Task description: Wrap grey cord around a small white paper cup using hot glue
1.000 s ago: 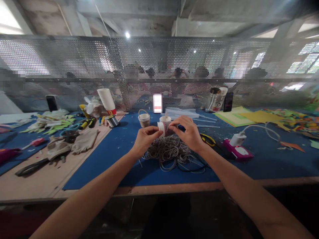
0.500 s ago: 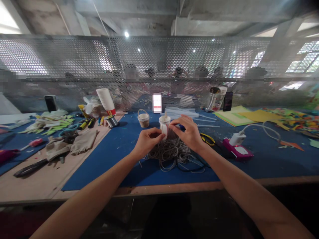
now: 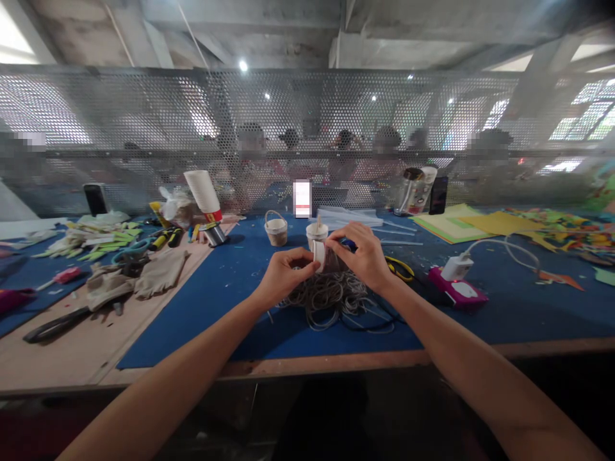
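Over the blue mat point(image 3: 216, 301) on the table point(image 3: 72, 358), held a small paper cup point(image 3: 318, 251) on its side between both hands, just above the tangled grey cord pile point(image 3: 331, 294). Left hand point(image 3: 284, 274) pinched the cup rim with thumb and fingertips; right hand point(image 3: 365, 256) curled over the far side, fingers pressed to the wall, apparently laying cord onto it. Cannot tell whether glue was on it.

Judged best done so: kept cord taut, turns touching with no gaps, cup rotated by the left hand while the right fed and pressed; kept slack clear of the pile to avoid snags.

Counted, largest first:
- 1 mat
- 1 cord pile
- 1 stack of white cups point(image 3: 204, 192), tilted
- 1 pink device point(image 3: 456, 291) with white plug
- 1 cord-covered basket cup point(image 3: 277, 230) with handle
- 1 cup with a stick point(image 3: 317, 230), just behind the hands
- 1 yellow-handled scissors point(image 3: 401, 269)
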{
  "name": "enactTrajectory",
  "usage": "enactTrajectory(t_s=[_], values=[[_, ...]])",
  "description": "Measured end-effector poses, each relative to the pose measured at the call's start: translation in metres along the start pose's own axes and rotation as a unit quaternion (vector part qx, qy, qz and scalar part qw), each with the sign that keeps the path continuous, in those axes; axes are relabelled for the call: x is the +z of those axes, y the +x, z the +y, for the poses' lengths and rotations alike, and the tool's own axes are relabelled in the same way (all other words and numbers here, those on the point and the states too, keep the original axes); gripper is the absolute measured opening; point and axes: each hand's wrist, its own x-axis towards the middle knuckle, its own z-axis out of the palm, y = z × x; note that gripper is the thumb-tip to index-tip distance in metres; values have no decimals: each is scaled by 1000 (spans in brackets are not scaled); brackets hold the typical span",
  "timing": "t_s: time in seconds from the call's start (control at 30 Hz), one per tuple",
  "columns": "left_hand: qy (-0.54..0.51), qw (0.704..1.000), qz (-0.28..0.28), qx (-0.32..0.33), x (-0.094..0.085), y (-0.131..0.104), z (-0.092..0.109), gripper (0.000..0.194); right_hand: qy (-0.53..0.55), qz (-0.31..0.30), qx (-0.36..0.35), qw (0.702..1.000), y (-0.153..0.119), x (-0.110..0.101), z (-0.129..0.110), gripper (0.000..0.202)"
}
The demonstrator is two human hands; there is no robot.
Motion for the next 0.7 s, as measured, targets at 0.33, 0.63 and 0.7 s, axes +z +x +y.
enactTrajectory(t_s=[0.33,0.63,0.7], values=[[17,1000,-12,16,-3,0,-4,14,-14,-14,20,1000,1,-2,-2,4],[26,999,-30,9,-3,-1,0,13,-21,-27,8,999,0,-1,0,6],[23,999,-30,5,-2,-1,0,14,-24,-29,7,999,0,0,2,7]])
